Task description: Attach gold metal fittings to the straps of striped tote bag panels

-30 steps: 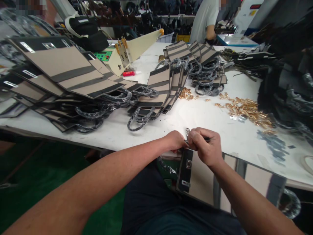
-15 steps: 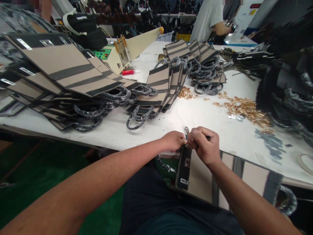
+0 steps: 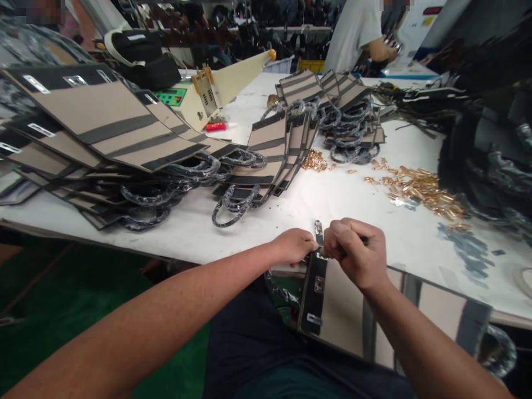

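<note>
A beige bag panel with dark bands lies over the table's front edge and my lap. Silver metal fittings sit along its black end strip. My left hand is closed, thumb and fingers pinching the panel's far corner. Just beyond the fingertips a short strap with a shiny metal end sticks out. My right hand makes a fist around a slim tool with a dark handle; its kind is mostly hidden. The fist is pressed close to the left thumb, over the fitting at that corner.
Stacked bag panels with plastic-wrapped handles stand at left; more stacks lie further back. Gold metal pieces and grey slips are scattered at right. A cream machine, a red tube and a tape roll are around. A person stands behind.
My right fist has shifted slightly right and down, uncovering more of the metal fitting at the corner. The left hand keeps its pinch. The whole view has tilted a little.
</note>
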The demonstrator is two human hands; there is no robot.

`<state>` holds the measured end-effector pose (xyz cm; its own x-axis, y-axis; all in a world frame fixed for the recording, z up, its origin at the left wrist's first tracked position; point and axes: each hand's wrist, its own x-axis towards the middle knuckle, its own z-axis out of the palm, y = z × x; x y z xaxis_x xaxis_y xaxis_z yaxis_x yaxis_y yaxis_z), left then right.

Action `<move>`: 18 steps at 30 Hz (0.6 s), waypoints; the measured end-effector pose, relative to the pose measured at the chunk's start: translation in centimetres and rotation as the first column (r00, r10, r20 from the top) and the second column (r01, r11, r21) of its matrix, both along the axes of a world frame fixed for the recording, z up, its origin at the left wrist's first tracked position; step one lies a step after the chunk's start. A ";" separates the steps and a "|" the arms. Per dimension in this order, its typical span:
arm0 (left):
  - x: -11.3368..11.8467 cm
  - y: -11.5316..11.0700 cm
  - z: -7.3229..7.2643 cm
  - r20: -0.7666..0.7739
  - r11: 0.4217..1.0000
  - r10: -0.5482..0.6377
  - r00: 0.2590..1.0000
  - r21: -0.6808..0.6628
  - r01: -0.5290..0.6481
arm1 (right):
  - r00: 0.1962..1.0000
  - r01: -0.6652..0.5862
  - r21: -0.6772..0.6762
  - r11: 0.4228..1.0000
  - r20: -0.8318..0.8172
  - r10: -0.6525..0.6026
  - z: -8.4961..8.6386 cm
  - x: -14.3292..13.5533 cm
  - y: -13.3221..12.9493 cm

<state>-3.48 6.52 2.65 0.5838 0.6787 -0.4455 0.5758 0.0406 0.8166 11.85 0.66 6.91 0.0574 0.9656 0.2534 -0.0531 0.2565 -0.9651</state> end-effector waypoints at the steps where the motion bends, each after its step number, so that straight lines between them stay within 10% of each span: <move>1: 0.0 0.0 -0.1 0.001 1.000 0.005 1.000 -0.003 -0.005 | 1.000 -0.006 0.028 1.000 -0.025 0.007 -0.1 0.0 0.0; 12: 0.3 0.3 -0.8 -0.009 0.997 0.051 0.999 -0.054 -0.051 | 0.998 0.044 0.124 0.991 -0.040 -0.039 0.4 0.7 -1.4; 18: 0.1 -1.0 0.6 -0.094 0.997 0.071 0.993 -0.025 -0.073 | 0.943 0.046 -0.048 0.998 0.333 -0.027 0.1 1.2 -2.2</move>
<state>-3.39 5.55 3.22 0.4893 0.7036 -0.5154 0.6438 0.1073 0.7577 13.01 -1.55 7.04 0.0142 0.9774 0.2110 0.2806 0.1986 -0.9390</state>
